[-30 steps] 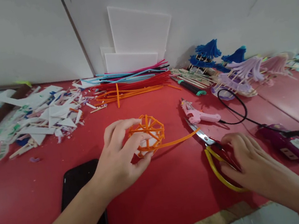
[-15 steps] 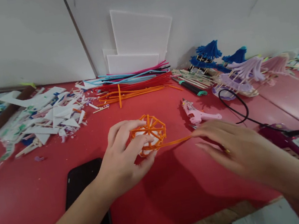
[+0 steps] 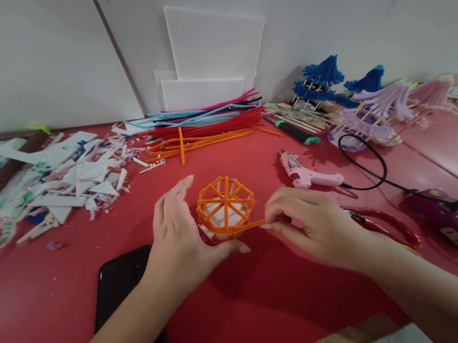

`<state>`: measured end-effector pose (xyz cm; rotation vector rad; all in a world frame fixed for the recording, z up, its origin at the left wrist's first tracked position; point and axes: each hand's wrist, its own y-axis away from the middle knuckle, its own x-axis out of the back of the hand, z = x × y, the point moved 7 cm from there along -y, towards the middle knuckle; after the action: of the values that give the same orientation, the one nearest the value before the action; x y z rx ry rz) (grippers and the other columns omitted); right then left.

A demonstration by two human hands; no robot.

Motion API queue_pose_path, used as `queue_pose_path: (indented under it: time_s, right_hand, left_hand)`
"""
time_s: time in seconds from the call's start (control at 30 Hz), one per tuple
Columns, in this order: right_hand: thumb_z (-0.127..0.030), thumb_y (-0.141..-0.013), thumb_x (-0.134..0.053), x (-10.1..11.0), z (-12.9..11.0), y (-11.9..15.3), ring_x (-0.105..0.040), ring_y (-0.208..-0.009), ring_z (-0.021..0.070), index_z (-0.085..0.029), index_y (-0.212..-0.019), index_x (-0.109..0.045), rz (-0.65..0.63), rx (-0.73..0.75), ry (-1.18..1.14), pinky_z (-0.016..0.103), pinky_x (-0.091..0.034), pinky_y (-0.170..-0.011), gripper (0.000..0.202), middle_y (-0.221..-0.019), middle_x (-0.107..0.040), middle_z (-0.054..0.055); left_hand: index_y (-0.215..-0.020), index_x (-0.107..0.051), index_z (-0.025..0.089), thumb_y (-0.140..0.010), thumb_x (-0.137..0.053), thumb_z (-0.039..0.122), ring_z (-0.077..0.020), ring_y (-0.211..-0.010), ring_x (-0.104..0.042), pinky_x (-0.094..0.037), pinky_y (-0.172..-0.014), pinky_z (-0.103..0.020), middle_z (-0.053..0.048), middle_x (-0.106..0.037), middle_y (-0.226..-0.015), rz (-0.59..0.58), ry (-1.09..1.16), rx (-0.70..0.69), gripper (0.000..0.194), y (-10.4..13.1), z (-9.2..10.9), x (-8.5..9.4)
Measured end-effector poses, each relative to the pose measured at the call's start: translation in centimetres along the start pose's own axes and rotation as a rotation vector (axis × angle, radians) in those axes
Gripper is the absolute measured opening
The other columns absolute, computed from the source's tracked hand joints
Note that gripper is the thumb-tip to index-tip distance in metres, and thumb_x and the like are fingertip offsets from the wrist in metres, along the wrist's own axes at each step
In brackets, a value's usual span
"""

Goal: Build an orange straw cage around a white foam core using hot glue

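On the red table stands a small round frame (image 3: 225,201) of orange pipe cleaners, spoked on top like a wheel, with a white base showing inside. An orange pipe cleaner (image 3: 256,224) runs from its near right side, and my right hand (image 3: 304,214) pinches the far end between thumb and fingertips. Around the frame's left side curves my left hand (image 3: 181,224), fingers apart and thumb stretched out in front. Whether the left thumb touches the frame I cannot tell.
A pink glue gun (image 3: 309,175) and red-handled tool (image 3: 385,222) lie to the right, near a purple power socket (image 3: 451,218). A black phone (image 3: 125,301) is at left. Scraps (image 3: 79,176), pipe cleaners (image 3: 204,119) and foam boards (image 3: 214,47) are behind. Blue and lilac models (image 3: 378,103) stand back right.
My left hand has let go of the frame and spread open beside it. My right hand has moved left, closer to the frame, along the orange pipe cleaner. The red-handled tool has come into sight.
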<state>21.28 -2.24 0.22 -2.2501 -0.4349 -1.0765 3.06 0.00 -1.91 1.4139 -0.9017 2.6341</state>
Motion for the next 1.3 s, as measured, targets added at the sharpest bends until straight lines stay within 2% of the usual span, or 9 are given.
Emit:
queue_pose_path:
  time_s: [0.07, 0.2, 0.3, 0.4, 0.63, 1.0, 1.17, 1.23, 1.3]
  right_hand:
    - [-0.014, -0.092, -0.053, 0.1, -0.3, 0.0, -0.06, -0.075, 0.013, -0.019, -0.087, -0.057, 0.034, 0.024, -0.032, 0.024, -0.048, -0.067, 0.008, -0.083, -0.063, 0.003]
    - [-0.014, -0.092, -0.053, 0.2, -1.1, 0.0, -0.063, -0.08, 0.0141, -0.019, -0.09, -0.061, 0.074, 0.072, -0.011, 0.026, -0.052, -0.071, 0.01, -0.085, -0.066, 0.004]
    - [-0.013, -0.092, -0.053, 0.3, -1.6, 0.1, -0.064, -0.082, 0.0149, -0.018, -0.094, -0.064, 0.124, 0.121, 0.035, 0.027, -0.055, -0.072, 0.013, -0.088, -0.068, 0.006]
    - [-0.01, -0.091, -0.054, 0.6, -1.8, 0.2, -0.065, -0.08, 0.0139, -0.017, -0.097, -0.066, 0.187, 0.163, 0.061, 0.026, -0.055, -0.07, 0.015, -0.09, -0.068, 0.007]
    - [-0.01, -0.089, -0.058, 0.9, -1.7, 0.4, -0.065, -0.081, 0.0143, -0.018, -0.098, -0.063, 0.264, 0.15, 0.068, 0.026, -0.056, -0.074, 0.013, -0.088, -0.069, 0.005]
    - [-0.011, -0.088, -0.059, 0.5, -1.1, 0.4, -0.064, -0.082, 0.0136, -0.017, -0.097, -0.062, 0.205, 0.093, 0.02, 0.024, -0.054, -0.075, 0.011, -0.089, -0.067, 0.004]
    - [-0.017, -0.087, -0.062, 0.2, -0.4, 0.2, -0.064, -0.079, 0.0133, -0.013, -0.105, -0.062, 0.175, 0.028, -0.008, 0.024, -0.055, -0.072, 0.018, -0.093, -0.065, 0.007]
    - [-0.019, -0.087, -0.063, 0.1, -0.4, 0.1, -0.064, -0.079, 0.014, -0.012, -0.105, -0.063, 0.156, 0.029, -0.009, 0.025, -0.055, -0.072, 0.018, -0.091, -0.065, 0.007]
    - [-0.019, -0.088, -0.062, 0.1, -0.5, 0.0, -0.063, -0.079, 0.0139, -0.012, -0.105, -0.065, 0.15, 0.04, -0.013, 0.025, -0.054, -0.071, 0.018, -0.09, -0.064, 0.007]
  left_hand:
    - [-0.139, -0.024, 0.015, -0.05, -0.079, 0.071, -0.0416, -0.123, -0.048, -0.044, -0.098, -0.059, -0.024, -0.043, -0.134, 0.016, 0.044, 0.071, 0.119, 0.4, -0.6, -0.5]
    - [-0.14, -0.014, 0.016, -0.061, -0.082, 0.053, -0.0364, -0.114, -0.057, -0.052, -0.09, -0.054, -0.026, -0.041, -0.135, -0.004, 0.158, 0.117, 0.111, 0.6, -1.1, -1.1]
    - [-0.141, -0.01, 0.017, -0.07, -0.078, 0.034, -0.0297, -0.104, -0.064, -0.055, -0.086, -0.049, -0.021, -0.051, -0.125, -0.064, 0.24, 0.113, 0.099, 0.3, -1.0, -1.4]
    - [-0.14, -0.011, 0.019, -0.07, -0.076, 0.024, -0.0266, -0.099, -0.067, -0.057, -0.082, -0.043, -0.016, -0.058, -0.116, -0.095, 0.313, 0.121, 0.096, 0.2, -0.9, -1.5]
    - [-0.136, -0.016, 0.021, -0.07, -0.078, 0.032, -0.0282, -0.105, -0.066, -0.057, -0.085, -0.045, -0.017, -0.058, -0.119, -0.145, 0.419, 0.136, 0.091, 0.3, -1.0, -1.9]
    - [-0.134, -0.016, 0.021, -0.071, -0.076, 0.029, -0.0286, -0.107, -0.065, -0.057, -0.084, -0.043, -0.019, -0.056, -0.122, -0.197, 0.44, 0.067, 0.088, 0.1, -0.4, -1.9]
    - [-0.136, -0.01, 0.021, -0.071, -0.076, 0.025, -0.0304, -0.111, -0.063, -0.051, -0.094, -0.052, -0.022, -0.053, -0.126, -0.2, 0.376, -0.012, 0.093, 0.3, -0.4, -2.3]
    - [-0.137, -0.01, 0.022, -0.071, -0.076, 0.026, -0.0331, -0.118, -0.058, -0.048, -0.097, -0.055, -0.023, -0.05, -0.13, -0.194, 0.34, -0.047, 0.094, 0.3, -0.3, -2.1]
    - [-0.139, -0.012, 0.02, -0.07, -0.077, 0.031, -0.0383, -0.13, -0.046, -0.045, -0.1, -0.059, -0.025, -0.04, -0.137, -0.164, 0.277, -0.093, 0.095, 0.1, 0.0, -1.5]
